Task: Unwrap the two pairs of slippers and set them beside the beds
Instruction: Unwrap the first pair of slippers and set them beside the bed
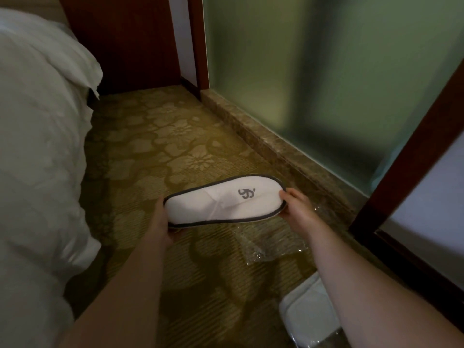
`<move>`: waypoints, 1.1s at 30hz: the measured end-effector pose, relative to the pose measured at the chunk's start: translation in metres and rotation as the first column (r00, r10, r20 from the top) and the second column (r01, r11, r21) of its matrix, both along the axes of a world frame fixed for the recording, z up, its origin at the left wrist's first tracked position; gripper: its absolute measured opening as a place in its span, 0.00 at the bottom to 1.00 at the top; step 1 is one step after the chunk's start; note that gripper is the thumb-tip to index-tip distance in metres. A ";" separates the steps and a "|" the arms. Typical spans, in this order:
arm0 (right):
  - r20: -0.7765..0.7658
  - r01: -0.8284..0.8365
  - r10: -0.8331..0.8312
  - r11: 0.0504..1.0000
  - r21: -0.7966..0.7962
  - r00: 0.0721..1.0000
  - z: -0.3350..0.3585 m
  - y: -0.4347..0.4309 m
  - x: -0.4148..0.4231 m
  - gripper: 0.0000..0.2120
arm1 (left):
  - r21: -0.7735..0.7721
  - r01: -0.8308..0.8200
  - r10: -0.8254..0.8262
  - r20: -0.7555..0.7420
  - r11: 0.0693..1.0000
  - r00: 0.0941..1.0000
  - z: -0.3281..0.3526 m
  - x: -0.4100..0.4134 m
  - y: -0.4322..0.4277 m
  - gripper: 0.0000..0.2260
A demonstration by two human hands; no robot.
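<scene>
A flat white slipper pair (223, 200) with grey trim and a grey logo is held level above the carpet, out of its wrap. My left hand (163, 219) grips its heel end on the left. My right hand (296, 203) pinches its toe end on the right. Crumpled clear plastic wrap (271, 243) lies on the carpet just below and to the right of the slippers. Another white pair in clear plastic (308, 315) lies on the floor at the lower right, partly behind my right forearm. The bed with white bedding (37, 146) fills the left side.
Patterned gold carpet (163, 136) runs between the bed and a stone sill (271, 144) under a frosted glass wall. A dark wooden headboard panel (130, 41) stands at the far end. A dark wooden door frame (411, 151) slants down on the right.
</scene>
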State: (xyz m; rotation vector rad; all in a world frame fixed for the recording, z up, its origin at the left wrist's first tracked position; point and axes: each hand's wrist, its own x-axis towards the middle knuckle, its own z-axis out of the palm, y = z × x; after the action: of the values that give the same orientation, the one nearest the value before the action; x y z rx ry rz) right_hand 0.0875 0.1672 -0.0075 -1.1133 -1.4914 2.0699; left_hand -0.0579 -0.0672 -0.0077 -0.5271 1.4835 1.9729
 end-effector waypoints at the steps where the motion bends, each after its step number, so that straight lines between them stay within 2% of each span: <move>1: -0.013 0.013 -0.014 0.999 -0.036 1.000 0.000 -0.001 -0.001 0.09 | -0.002 0.038 -0.038 0.003 0.999 0.999 0.000 -0.001 -0.003 0.29; 4: -0.031 0.069 -0.070 0.997 -0.045 0.997 -0.002 -0.003 -0.001 0.20 | -0.055 0.036 -0.038 -0.036 0.998 0.999 -0.003 -0.005 -0.011 0.25; 8: 0.080 0.069 -0.084 0.983 0.171 0.993 -0.011 -0.005 -0.001 0.14 | -0.023 -0.112 0.111 -0.051 0.993 0.993 -0.004 -0.008 -0.018 0.23; 11: 0.117 0.057 -0.081 0.978 0.200 0.990 -0.018 -0.007 -0.002 0.09 | 0.006 -0.165 0.165 -0.067 0.986 0.984 -0.005 -0.012 -0.023 0.22; 18: 0.217 0.030 -0.094 0.958 0.284 0.972 -0.034 -0.014 -0.014 0.12 | -0.004 -0.209 0.208 -0.045 0.978 0.977 -0.020 -0.020 -0.037 0.21; 21: 0.272 -0.025 -0.047 0.967 0.255 0.961 -0.042 -0.019 -0.018 0.14 | -0.036 -0.199 0.198 -0.031 0.979 0.980 -0.026 -0.025 -0.046 0.21; 26: 0.311 -0.235 0.191 0.966 0.112 0.931 -0.056 -0.033 -0.023 0.10 | -0.077 -0.215 0.216 -0.001 0.974 0.976 -0.041 -0.034 -0.068 0.21; 28: 0.291 -0.207 0.174 0.974 0.087 0.941 -0.061 -0.036 -0.025 0.08 | -0.118 -0.213 0.216 0.009 0.970 0.976 -0.047 -0.039 -0.078 0.21; 33: 0.255 -0.091 0.077 0.995 0.045 0.964 -0.074 -0.035 -0.034 0.11 | -0.229 -0.170 0.187 0.055 0.958 0.981 -0.069 -0.042 -0.100 0.20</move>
State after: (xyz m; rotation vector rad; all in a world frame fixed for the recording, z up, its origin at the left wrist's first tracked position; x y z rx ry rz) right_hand 0.0538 0.1325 -0.0816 -1.3557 -1.7316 1.9855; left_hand -0.1002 -0.1671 -0.0768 -0.8511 1.6703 1.9056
